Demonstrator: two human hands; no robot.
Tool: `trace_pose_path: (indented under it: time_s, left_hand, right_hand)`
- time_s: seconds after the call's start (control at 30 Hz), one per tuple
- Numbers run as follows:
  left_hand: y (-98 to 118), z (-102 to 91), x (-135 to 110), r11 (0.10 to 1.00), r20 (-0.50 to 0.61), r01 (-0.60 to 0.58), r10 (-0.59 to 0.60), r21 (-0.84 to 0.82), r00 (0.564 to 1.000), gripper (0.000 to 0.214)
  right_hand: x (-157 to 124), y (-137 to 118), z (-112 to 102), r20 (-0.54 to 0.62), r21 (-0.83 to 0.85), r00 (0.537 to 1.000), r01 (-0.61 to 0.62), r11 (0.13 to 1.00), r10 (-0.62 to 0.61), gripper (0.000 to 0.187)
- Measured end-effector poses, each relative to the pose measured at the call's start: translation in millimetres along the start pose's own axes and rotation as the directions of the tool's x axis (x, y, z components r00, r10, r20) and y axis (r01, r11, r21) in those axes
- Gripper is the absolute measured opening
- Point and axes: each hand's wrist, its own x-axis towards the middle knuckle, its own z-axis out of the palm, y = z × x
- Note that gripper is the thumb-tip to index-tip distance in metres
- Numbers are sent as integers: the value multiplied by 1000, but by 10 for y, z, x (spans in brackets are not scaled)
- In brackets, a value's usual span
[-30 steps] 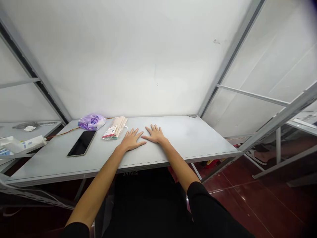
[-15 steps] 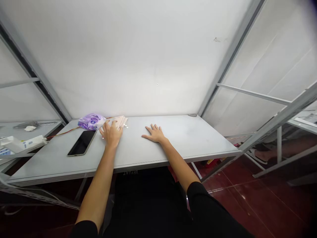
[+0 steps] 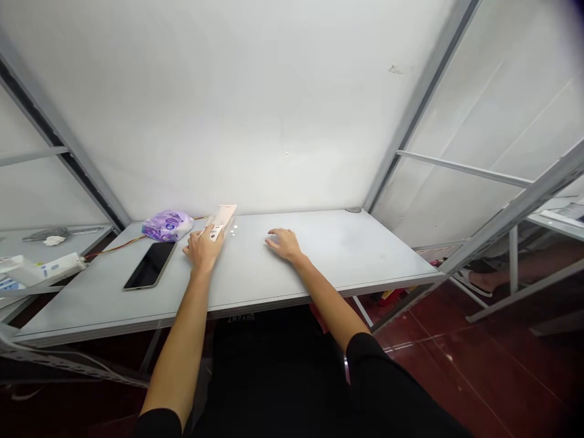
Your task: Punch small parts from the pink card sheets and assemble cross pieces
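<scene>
On the left of the grey-white table [image 3: 319, 267], my left hand [image 3: 203, 248] is closed on a flat, pale pink packet [image 3: 225, 214] with a white label and dark print. The packet tilts up at its far end; its near end is hidden by my fingers. Tiny white round pieces [image 3: 233, 231] lie just right of it. Over the middle of the table is my right hand [image 3: 285, 244], open and holding nothing, its fingers a little bent with thumb and fingers apart.
Left of my left hand lie a purple tissue pack [image 3: 167, 225] and a dark-screened phone [image 3: 151, 266]. A red-yellow cable [image 3: 121, 246] runs to a white power strip [image 3: 64, 267]. A dark flat object [image 3: 353, 210] sits at the back right. Metal posts flank the table.
My left hand has closed on the pink packet and raised its far end, showing the printed label. My right hand's spread fingers have bent and drawn closer together.
</scene>
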Motion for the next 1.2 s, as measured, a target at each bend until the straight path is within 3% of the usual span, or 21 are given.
trace_pose_path:
  time_s: [0.17, 0.3, 0.4, 0.53, 0.7, 0.87, 1.07, 1.2]
  left_hand:
    - [180, 146, -97, 954, 101, -253, 271, -158, 957, 54]
    - [289, 258, -224, 867, 208, -453, 492, -208, 845, 57]
    - [283, 299, -248, 810, 265, -498, 577, -310, 773, 62]
    - [250, 319, -228, 770, 313, -473, 617, -427, 722, 63]
    - [262, 306, -255, 791, 336, -462, 596, -401, 730, 62]
    - [285, 287, -311, 833, 323, -471, 548, -290, 771, 66]
    - [330, 233, -353, 813, 310, -507, 579, -285, 754, 65]
    - [311, 221, -315, 839, 285, -478, 539, -258, 793, 62]
  right_hand:
    - [-1, -89, -6, -7, 496, 996, -69, 866, 83, 36]
    - [62, -50, 28, 4, 673, 991, -102, 733, 134, 28]
    - [116, -13, 31, 59, 777, 976, -178, 603, 212, 16]
    - [131, -15, -16, 122, 844, 968, -218, 491, 220, 18]
    - [99, -59, -51, 156, 832, 954, -267, 486, 257, 16]
    - [83, -72, -49, 172, 804, 950, -288, 520, 261, 28]
    - [106, -30, 10, 129, 769, 961, -253, 587, 245, 37]
    - [118, 0, 7, 88, 788, 930, -284, 547, 357, 44]
